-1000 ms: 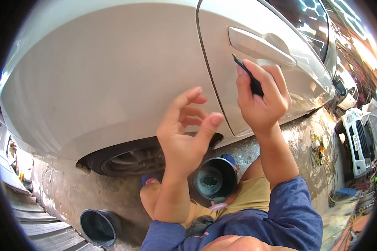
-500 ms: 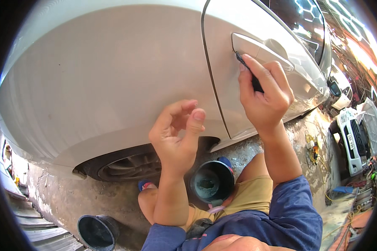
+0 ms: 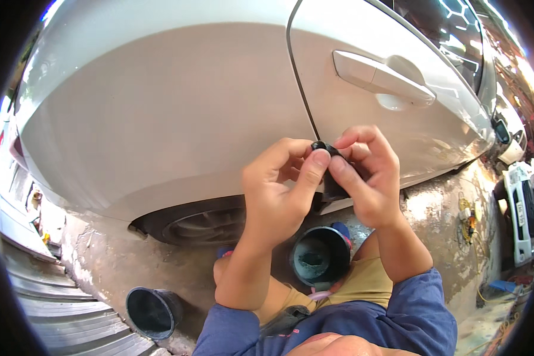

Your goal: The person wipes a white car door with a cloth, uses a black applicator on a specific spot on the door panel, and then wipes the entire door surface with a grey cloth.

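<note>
Pinching black piece (image 3: 319, 145) between left hand (image 3: 279, 184) and right hand (image 3: 371, 178), drawn close together before car door (image 3: 323, 101).
Likely light, fairly bendy, maybe slick if wet; best held by edges, thumbs against fingertips.

Left hand (image 3: 277, 199) and right hand (image 3: 374, 188) pinch a black piece (image 3: 335, 188) together before pale car (image 3: 184, 118). Bucket (image 3: 343, 254) between the legs; second bucket (image 3: 171, 305) on floor (image 3: 193, 270), lower left.

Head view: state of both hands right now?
Left hand: closed, pinching the small black piece at its upper end.
Right hand: closed, also holding it.
</note>
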The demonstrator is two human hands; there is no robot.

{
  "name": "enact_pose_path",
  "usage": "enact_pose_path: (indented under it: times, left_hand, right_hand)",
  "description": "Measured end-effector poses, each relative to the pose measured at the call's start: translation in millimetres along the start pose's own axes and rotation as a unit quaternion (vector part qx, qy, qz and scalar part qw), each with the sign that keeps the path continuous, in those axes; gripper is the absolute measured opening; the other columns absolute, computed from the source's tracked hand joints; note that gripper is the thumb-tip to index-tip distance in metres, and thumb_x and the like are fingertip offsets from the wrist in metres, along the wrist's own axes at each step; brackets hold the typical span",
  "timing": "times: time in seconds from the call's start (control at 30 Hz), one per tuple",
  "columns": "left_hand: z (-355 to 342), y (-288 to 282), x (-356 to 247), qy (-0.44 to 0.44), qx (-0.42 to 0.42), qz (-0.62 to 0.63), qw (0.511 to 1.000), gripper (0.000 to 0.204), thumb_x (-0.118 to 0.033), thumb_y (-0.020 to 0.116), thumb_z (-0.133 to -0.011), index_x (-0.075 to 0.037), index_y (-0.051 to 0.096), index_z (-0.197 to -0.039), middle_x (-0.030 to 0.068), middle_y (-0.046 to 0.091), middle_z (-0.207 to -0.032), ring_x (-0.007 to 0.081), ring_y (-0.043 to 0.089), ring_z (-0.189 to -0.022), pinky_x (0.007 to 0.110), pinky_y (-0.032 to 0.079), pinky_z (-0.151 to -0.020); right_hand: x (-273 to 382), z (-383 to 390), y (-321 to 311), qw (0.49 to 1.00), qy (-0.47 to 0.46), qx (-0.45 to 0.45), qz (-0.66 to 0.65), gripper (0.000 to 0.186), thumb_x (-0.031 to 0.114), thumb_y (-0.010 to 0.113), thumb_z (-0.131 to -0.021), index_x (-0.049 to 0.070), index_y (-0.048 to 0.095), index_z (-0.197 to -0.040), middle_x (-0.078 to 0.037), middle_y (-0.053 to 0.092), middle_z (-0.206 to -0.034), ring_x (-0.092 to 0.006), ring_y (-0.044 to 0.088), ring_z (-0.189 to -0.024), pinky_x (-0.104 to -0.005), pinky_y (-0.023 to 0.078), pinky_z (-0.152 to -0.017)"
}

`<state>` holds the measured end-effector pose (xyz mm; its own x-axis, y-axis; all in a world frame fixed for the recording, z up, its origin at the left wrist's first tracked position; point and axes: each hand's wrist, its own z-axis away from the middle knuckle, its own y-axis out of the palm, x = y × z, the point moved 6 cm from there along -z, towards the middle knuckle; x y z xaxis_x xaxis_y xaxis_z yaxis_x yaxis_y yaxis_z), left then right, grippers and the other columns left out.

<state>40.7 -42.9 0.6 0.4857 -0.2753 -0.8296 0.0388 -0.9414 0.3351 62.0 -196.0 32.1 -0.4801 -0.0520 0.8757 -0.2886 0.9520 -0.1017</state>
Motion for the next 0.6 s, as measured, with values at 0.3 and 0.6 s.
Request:
enact_pose_path:
  times: [0.3,0.6]
  left_hand:
    - [-28,14,-36,-0.108,0.110,-0.199,0.968,0.020,-0.016,0.067,-0.103,0.001,0.071,-0.092,0.0020,0.070,-0.078,0.0104,0.068,-0.070,0.026,0.056,-0.063]
    - [-53,34,-53,-0.092,0.088,-0.329,0.936,0.021,-0.017,0.061,-0.105,0.002,0.069,-0.100,0.0037,0.069,-0.085,0.0094,0.067,-0.074,0.026,0.054,-0.063]
  right_hand:
    - [20,4,-11,0.917,-0.296,0.050,0.264,0.063,0.009,0.088,-0.068,0.011,0.064,-0.125,-0.011,0.070,-0.109,-0.0316,0.069,-0.091,-0.0414,0.058,-0.074]
    - [-22,3,-28,0.989,-0.033,-0.081,-0.116,0.024,0.004,0.067,-0.097,0.001,0.062,-0.120,-0.004,0.066,-0.091,-0.0094,0.059,-0.081,-0.0264,0.050,-0.073]
